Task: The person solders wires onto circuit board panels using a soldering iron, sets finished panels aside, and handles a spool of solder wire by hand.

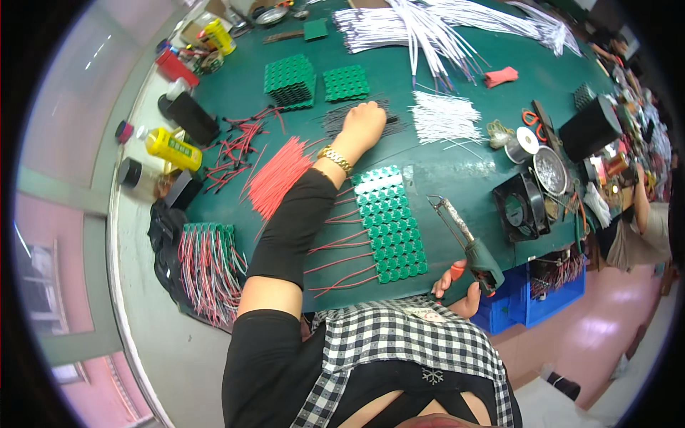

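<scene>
Dark wires (334, 123) beneath the left hand (365, 123)

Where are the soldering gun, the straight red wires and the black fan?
Soldering gun (483, 263): head view, on its green body.
Straight red wires (279, 175): head view, mid-pile.
Black fan (519, 208): head view, middle of its face.

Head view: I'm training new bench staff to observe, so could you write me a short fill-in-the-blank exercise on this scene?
1. The left hand, over dark wires, has a ____-coloured band at its wrist.
2. The hand holding the soldering tool is the ____ one.
3. Red wires leave the picture-____ side of the green panel.
4. The apron has a black-and-white ____ pattern.

Missing words: gold; right; left; checked
</scene>
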A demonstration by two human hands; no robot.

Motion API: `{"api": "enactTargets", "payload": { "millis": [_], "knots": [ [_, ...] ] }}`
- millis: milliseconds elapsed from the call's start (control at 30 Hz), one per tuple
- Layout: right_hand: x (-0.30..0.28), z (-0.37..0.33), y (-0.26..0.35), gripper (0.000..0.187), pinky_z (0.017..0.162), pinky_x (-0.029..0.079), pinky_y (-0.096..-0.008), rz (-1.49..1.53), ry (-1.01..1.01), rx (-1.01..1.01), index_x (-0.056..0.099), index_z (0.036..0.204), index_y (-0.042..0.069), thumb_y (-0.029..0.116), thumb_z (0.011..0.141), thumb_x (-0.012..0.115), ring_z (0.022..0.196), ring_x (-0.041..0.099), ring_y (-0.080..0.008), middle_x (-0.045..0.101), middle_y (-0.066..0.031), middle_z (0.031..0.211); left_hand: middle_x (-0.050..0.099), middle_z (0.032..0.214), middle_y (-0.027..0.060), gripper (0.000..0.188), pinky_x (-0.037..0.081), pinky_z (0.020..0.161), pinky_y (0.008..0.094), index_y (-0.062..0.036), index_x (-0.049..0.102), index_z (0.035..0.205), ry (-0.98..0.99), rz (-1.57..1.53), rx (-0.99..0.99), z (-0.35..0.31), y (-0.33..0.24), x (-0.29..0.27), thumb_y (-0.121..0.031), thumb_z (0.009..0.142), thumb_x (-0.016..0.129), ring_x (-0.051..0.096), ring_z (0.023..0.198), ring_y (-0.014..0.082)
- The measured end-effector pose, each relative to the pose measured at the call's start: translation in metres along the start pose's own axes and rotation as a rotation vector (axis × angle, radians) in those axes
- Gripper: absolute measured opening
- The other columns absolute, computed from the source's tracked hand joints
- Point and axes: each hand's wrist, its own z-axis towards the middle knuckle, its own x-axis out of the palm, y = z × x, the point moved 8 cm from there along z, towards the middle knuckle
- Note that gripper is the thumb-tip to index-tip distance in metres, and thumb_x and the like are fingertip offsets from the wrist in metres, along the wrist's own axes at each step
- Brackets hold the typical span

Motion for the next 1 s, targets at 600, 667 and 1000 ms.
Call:
{"api": "enactTargets", "payload": {
  "millis": [600, 667, 1000],
  "knots": [
    [-0.01, 0.024, 0.014, 0.057, 0.065, 0.045, -0.0324, 0.044, -0.298, 0.096, 0.041, 0.124, 0.003, 0.052, 0.094, 0.037, 0.064, 0.053, -0.0179, 0.052, -0.01, 0.078, 0.064, 0.073, 0.0064, 0.012, 0.049, 0.054, 0.036, -0.0125, 0.069, 0.071, 0.527, 0.591, 0.549, -0.059, -0.024, -0.065, -0.017, 0.076, 0.059, 0.064, 0.066, 0.0217],
    [-0.003, 0.029, 0.015, 0.058, 0.064, 0.045, -0.0321, 0.013, -0.29, 0.141, 0.04, 0.123, 0.002, 0.052, 0.094, 0.037, 0.064, 0.053, -0.018, 0.052, -0.0103, 0.078, 0.063, 0.073, 0.0039, 0.011, 0.044, 0.05, 0.0305, -0.011, 0.068, 0.07, 0.49, 0.663, 0.628, -0.088, -0.024, -0.029, -0.016, 0.075, 0.06, 0.062, 0.062, 0.0166],
    [0.026, 0.056, 0.018, 0.065, 0.062, 0.045, -0.0309, -0.116, -0.147, 0.23, 0.037, 0.127, 0.0, 0.054, 0.092, 0.041, 0.063, 0.054, -0.0179, 0.052, -0.0112, 0.079, 0.063, 0.078, 0.0093, 0.013, 0.05, 0.063, 0.033, -0.0094, 0.065, 0.095, -0.08, -0.205, -0.079, -0.121, 0.003, -0.09, -0.017, 0.084, 0.063, 0.063, 0.071, 0.0256]
  ]
}}
